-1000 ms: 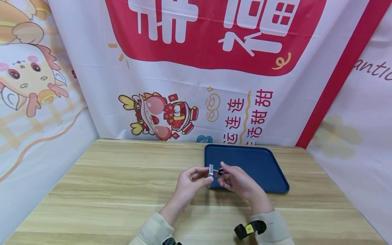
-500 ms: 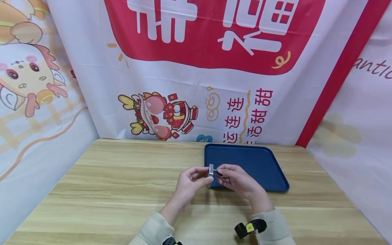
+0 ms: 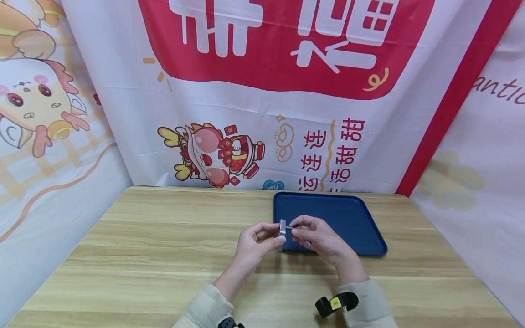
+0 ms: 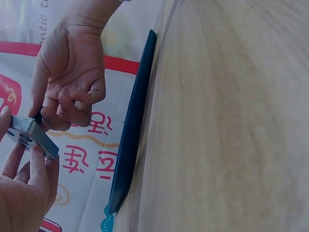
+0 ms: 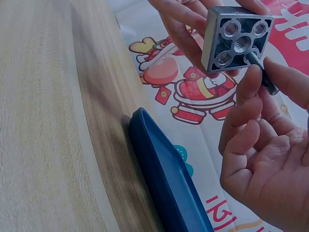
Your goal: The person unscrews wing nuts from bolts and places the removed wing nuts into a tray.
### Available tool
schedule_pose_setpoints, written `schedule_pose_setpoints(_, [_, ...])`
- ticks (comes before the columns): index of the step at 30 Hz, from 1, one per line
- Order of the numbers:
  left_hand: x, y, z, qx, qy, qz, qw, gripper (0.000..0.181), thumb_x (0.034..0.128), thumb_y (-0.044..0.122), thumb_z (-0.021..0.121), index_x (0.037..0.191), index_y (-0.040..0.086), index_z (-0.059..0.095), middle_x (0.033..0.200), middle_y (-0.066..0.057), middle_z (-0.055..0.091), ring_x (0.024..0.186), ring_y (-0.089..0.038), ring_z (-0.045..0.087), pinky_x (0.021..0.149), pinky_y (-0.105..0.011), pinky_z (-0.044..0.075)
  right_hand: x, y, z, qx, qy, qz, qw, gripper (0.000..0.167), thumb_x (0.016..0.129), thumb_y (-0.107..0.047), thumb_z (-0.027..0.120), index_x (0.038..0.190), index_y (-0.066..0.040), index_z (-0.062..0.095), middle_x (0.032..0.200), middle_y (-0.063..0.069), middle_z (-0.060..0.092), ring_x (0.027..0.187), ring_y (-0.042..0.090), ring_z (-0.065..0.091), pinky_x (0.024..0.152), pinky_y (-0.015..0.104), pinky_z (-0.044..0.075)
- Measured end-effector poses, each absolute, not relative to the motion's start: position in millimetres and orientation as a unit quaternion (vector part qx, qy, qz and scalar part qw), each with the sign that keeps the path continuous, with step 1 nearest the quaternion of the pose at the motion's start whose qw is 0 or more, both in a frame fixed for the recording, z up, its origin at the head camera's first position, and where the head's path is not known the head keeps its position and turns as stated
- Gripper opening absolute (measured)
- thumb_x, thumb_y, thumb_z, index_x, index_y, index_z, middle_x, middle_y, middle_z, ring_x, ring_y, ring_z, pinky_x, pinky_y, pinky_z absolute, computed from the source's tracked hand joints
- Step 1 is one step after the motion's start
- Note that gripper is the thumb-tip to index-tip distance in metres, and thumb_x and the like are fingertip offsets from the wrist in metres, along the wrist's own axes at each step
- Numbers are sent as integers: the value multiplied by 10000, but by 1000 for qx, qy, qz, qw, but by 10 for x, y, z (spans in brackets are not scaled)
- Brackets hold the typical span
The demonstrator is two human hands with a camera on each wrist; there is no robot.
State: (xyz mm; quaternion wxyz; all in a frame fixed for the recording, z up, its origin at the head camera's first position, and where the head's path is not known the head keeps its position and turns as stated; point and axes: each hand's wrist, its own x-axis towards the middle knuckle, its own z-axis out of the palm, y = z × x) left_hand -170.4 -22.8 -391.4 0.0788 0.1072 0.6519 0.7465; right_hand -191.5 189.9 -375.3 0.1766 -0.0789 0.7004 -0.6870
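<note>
The left hand (image 3: 255,246) pinches a square silver metal block (image 5: 236,36), the right hand (image 3: 321,239) a black-ended threaded metal screw (image 5: 265,79) at its corner; white wall cloth (image 3: 488,136) reads "antic".

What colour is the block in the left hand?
The block is silvery grey, showing best in the right wrist view.

– What colour is the metal block (image 5: 240,42)?
– Silver-grey, and the screw (image 5: 268,81) goes from a silver thread to a black end
– And the tray (image 3: 348,223)?
– Plain dark blue; the table (image 3: 164,237) is pale wood with streaky brown grain
– The sleeves (image 3: 371,305)?
– Beige; the right strap (image 3: 324,308) is black with a yellow patch (image 3: 335,303), the banner (image 3: 262,101) white with a red panel (image 3: 279,68)
</note>
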Motion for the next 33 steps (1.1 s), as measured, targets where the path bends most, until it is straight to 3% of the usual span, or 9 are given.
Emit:
schedule_pose_setpoints(2, [-1705, -228, -3911, 104, 653, 746, 79, 402, 856, 213, 790, 1213, 73, 671, 1265, -84, 699, 1203, -221, 637, 968, -312, 563, -1917, 1898, -3750, -75, 702, -687, 173, 121, 973, -262, 650, 1032, -157, 641, 884, -23, 673, 819, 171, 563, 751, 268, 466])
schedule_pose_setpoints(6, [-1707, -228, -3906, 101, 654, 746, 77, 398, 851, 204, 795, 1206, 74, 672, 1260, -82, 701, 1200, -221, 640, 973, -313, 560, -1918, 1900, -3746, -41, 703, -690, 169, 394, 977, -506, 565, 1091, -135, 630, 924, -3, 669, 867, 177, 576, 809, 289, 477])
schedule_pose_setpoints(9, [-1707, -228, -3903, 101, 654, 746, 75, 399, 845, 193, 800, 1202, 69, 673, 1257, -83, 702, 1195, -221, 643, 971, -308, 560, -1914, 1904, -3745, -6, 694, -697, 180, 517, 972, -618, 477, 1107, -134, 598, 898, 0, 666, 844, 168, 574, 783, 271, 469])
schedule_pose_setpoints(14, [-1700, -228, -3900, 100, 650, 749, 75, 403, 837, 177, 805, 1201, 66, 672, 1259, -81, 701, 1200, -218, 640, 959, -294, 563, -1910, 1910, -3752, 6, 623, -740, 254, 418, 1026, -584, 367, 1026, -196, 522, 776, -39, 644, 736, 110, 561, 625, 189, 458])
schedule_pose_setpoints(17, [-1697, -227, -3899, 101, 649, 750, 75, 406, 836, 178, 806, 1202, 65, 672, 1259, -82, 701, 1203, -219, 638, 953, -289, 565, -1912, 1909, -3759, 7, 578, -764, 287, 377, 1034, -555, 382, 974, -213, 529, 747, -47, 640, 699, 84, 557, 575, 157, 466])
schedule_pose_setpoints(23, [-1702, -226, -3901, 101, 649, 750, 76, 408, 838, 190, 805, 1204, 70, 672, 1261, -77, 701, 1209, -219, 635, 958, -293, 563, -1906, 1893, -3758, 19, 564, -776, 282, 330, 1019, -506, 477, 903, -216, 585, 769, -44, 645, 676, 64, 553, 583, 149, 474])
schedule_pose_setpoints(33, [-1719, -229, -3917, 102, 648, 751, 75, 417, 836, 190, 806, 1211, 71, 668, 1269, -77, 697, 1221, -221, 629, 962, -294, 561, -1916, 1900, -3766, 1, 589, -765, 261, 262, 1043, -391, 484, 1044, -161, 608, 834, -30, 660, 771, 80, 587, 674, 158, 499])
